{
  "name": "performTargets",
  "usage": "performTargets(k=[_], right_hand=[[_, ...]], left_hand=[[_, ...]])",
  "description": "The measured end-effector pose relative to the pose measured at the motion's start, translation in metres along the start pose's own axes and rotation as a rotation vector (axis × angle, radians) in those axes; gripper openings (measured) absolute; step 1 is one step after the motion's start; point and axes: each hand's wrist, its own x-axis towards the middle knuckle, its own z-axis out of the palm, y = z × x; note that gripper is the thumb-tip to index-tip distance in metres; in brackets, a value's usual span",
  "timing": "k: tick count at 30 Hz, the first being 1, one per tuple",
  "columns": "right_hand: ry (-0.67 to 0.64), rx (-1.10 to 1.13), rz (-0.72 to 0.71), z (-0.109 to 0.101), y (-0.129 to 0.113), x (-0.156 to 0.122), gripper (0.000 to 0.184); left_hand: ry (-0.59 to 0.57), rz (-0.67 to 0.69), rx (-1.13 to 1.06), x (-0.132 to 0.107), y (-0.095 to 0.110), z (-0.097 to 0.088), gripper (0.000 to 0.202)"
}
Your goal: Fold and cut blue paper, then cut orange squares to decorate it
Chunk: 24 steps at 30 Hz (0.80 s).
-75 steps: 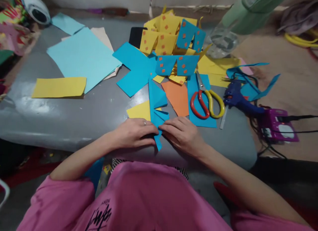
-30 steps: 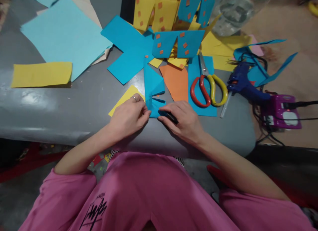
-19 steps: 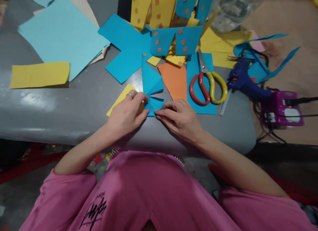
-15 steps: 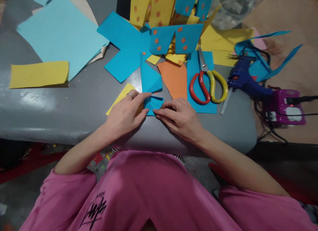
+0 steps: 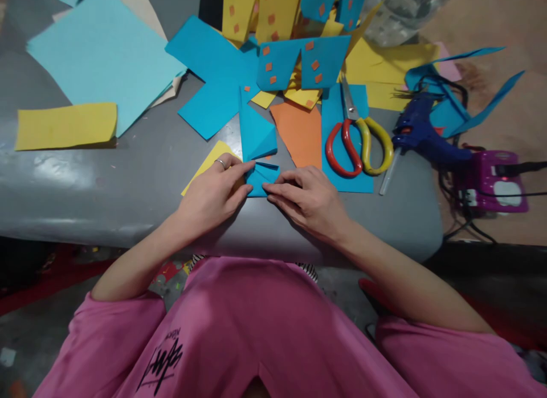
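Observation:
A folded piece of blue paper (image 5: 258, 184) lies at the table's front edge, between my two hands. My left hand (image 5: 216, 187), with a ring on one finger, presses its left side with thumb and forefinger closed on it. On its right side, the bunched fingertips of my right hand (image 5: 306, 203) pinch the lower edge. Just behind stands a creased blue flap (image 5: 259, 130), raised above the folded piece; whether the two are one sheet is hard to tell. A yellow paper strip (image 5: 209, 165) sits partly under my left hand.
Scissors (image 5: 351, 135) with red and yellow handles rest on blue paper at right, beside orange paper (image 5: 301, 133). Farther right are a blue glue gun (image 5: 421, 127) and a purple power strip (image 5: 491, 181) with cords. Light-blue sheets (image 5: 102, 61) and a yellow strip (image 5: 66, 127) lie left.
My fingers have shifted slightly on the folded blue paper, and its flap lies a little flatter now. The whole view has moved a bit; other things stay put.

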Motion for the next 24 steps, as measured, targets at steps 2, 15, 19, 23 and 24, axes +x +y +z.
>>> performTargets(k=[2,15,19,23,24], right_hand=[[0.000,-0.002,-0.006,0.000,0.000,0.000,0.025],[0.026,-0.010,-0.034,0.000,-0.001,0.001,0.026],[0.013,-0.009,-0.023,0.001,-0.001,0.001,0.027],[0.018,0.007,-0.023,0.000,-0.001,0.000,0.025],[0.022,0.013,-0.025,0.000,0.000,-0.001,0.025]], left_hand=[[0.009,-0.001,0.022,-0.002,0.000,0.001,0.039],[0.082,0.036,0.395,-0.012,0.012,0.016,0.040],[0.115,0.119,0.396,-0.010,0.006,0.016,0.038],[0.110,0.111,0.301,-0.004,-0.001,0.011,0.035],[0.105,0.106,0.265,-0.003,-0.002,0.010,0.034]])
